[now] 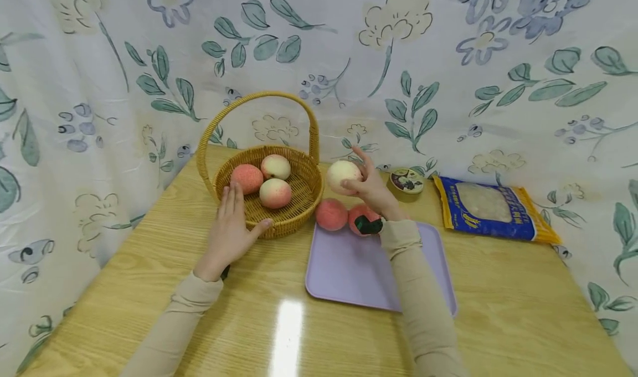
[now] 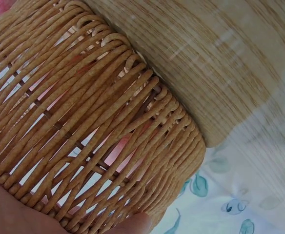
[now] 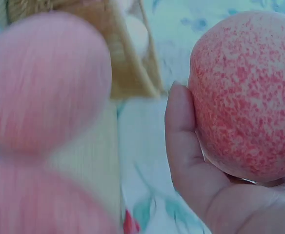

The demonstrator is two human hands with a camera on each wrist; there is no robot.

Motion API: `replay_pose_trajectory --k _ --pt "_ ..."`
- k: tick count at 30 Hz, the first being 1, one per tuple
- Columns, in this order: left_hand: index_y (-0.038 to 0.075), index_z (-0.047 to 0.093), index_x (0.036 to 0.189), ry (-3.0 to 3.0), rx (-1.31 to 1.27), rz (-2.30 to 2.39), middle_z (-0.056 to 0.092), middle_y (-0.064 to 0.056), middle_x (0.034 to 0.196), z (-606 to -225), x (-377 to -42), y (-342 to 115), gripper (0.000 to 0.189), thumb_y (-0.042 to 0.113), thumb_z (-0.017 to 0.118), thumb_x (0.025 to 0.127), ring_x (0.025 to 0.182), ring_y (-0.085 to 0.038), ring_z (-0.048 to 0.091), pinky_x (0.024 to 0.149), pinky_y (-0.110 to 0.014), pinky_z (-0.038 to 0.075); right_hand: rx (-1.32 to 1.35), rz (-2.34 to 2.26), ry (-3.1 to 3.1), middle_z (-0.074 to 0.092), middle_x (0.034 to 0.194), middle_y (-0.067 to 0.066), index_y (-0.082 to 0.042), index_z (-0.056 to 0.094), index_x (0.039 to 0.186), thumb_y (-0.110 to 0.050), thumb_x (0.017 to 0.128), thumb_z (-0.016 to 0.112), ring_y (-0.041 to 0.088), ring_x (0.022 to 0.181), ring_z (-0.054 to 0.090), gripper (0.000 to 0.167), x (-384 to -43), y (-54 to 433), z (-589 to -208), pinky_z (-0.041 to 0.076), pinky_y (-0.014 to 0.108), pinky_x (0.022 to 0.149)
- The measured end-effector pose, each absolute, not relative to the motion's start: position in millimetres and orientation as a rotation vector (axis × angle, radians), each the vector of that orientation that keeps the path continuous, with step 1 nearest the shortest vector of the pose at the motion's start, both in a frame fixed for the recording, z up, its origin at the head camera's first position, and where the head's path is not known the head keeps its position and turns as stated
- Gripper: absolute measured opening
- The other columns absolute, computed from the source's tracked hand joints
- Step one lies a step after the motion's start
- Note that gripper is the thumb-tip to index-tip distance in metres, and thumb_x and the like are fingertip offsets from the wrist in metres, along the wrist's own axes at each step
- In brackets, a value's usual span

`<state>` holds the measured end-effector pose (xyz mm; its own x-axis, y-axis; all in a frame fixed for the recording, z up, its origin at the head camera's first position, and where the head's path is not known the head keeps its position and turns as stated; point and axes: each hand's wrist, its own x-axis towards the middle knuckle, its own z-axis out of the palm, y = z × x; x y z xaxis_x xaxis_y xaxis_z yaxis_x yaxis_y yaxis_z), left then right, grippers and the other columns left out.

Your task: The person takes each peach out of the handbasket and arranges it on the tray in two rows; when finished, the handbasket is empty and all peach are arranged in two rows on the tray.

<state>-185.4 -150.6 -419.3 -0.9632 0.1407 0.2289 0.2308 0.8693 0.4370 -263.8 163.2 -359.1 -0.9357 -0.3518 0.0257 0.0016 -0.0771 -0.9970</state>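
Observation:
A cream-and-pink peach (image 1: 341, 174) is held in my right hand (image 1: 375, 191), thumb and fingers around it, in the air just right of the basket. The right wrist view shows the speckled pink side of this peach (image 3: 250, 92). My left hand (image 1: 229, 227) rests on the near-left rim of the wicker basket (image 1: 285, 228), fingers straight and thumb spread along the rim. Inside the basket lie a pink peach (image 1: 247, 179) and two paler peaches (image 1: 276, 167). Two pink peaches (image 1: 331, 215) sit at the far-left end of the lilac tray (image 1: 349, 272), below my right hand.
The basket's tall arched handle (image 1: 269, 94) rises over it. A small round tin (image 1: 406, 182) stands behind the tray, and a blue and yellow packet (image 1: 490, 210) lies to its right. A flowered curtain (image 1: 339, 45) borders the wooden table (image 1: 508, 299).

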Motion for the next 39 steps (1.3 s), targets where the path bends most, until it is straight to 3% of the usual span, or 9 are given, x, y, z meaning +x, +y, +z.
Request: replay_pose_trajectory --k 6,12,24,33,35,39 --pt "-0.006 -0.004 0.152 -2.838 -0.302 -0.712 -0.002 -0.026 0.161 -418.4 -185.6 -149.4 0.106 0.066 0.046 0.092 0.149 -0.045 -0.001 0.121 -0.055 0.008 -0.279 -2.161 2.051 0.021 0.158 0.018 -0.024 0.002 0.157 0.008 0.09 0.051 0.036 0.132 0.037 0.089 -249.7 216.8 -366.4 0.055 0.022 0.079" --pt "-0.008 -0.001 0.152 -2.821 -0.306 -0.715 -0.001 -0.028 0.16 -417.7 -184.5 -151.1 0.105 0.065 0.046 0.092 0.148 -0.046 0.001 0.121 -0.055 0.008 -0.094 -2.217 2.054 0.012 0.161 0.017 -0.031 -0.001 0.157 0.004 0.094 0.046 0.031 0.13 0.035 0.085 -234.8 261.4 -375.8 0.053 0.022 0.08" --pt "-0.008 0.0 0.152 -2.815 -0.313 -0.715 0.001 -0.028 0.16 -417.6 -185.0 -148.7 0.105 0.065 0.046 0.092 0.148 -0.047 0.002 0.12 -0.057 0.01 0.096 -2.273 2.063 0.002 0.163 0.02 -0.031 -0.004 0.157 0.001 0.096 0.048 0.023 0.13 0.034 0.086 -200.9 323.9 -402.3 0.05 0.02 0.081" --pt "-0.007 -0.002 0.152 -2.826 -0.316 -0.739 -0.001 -0.028 0.16 -416.2 -183.6 -148.3 0.104 0.063 0.047 0.093 0.148 -0.047 0.0 0.121 -0.057 0.008 0.148 -2.058 2.245 0.01 0.16 0.025 -0.022 -0.006 0.157 -0.002 0.093 0.055 -0.003 0.098 0.05 0.091 -183.3 345.4 -417.6 0.052 0.019 0.074" --pt "-0.007 -0.002 0.152 -2.828 -0.314 -0.739 -0.002 -0.028 0.16 -416.0 -183.8 -148.5 0.104 0.063 0.047 0.093 0.148 -0.047 -0.001 0.121 -0.056 0.007 0.15 -1.969 2.312 0.013 0.159 0.026 -0.021 -0.006 0.157 -0.004 0.092 0.058 0.0 0.099 0.052 0.092 -182.3 347.7 -417.8 0.053 0.019 0.073" --pt "-0.007 -0.002 0.152 -2.829 -0.312 -0.736 -0.002 -0.027 0.161 -415.8 -184.1 -147.6 0.104 0.063 0.047 0.093 0.148 -0.046 -0.001 0.121 -0.056 0.007 0.141 -1.839 2.394 0.018 0.158 0.028 -0.021 -0.005 0.157 -0.009 0.093 0.061 0.019 0.114 0.05 0.093 -182.6 349.3 -416.5 0.053 0.02 0.074"
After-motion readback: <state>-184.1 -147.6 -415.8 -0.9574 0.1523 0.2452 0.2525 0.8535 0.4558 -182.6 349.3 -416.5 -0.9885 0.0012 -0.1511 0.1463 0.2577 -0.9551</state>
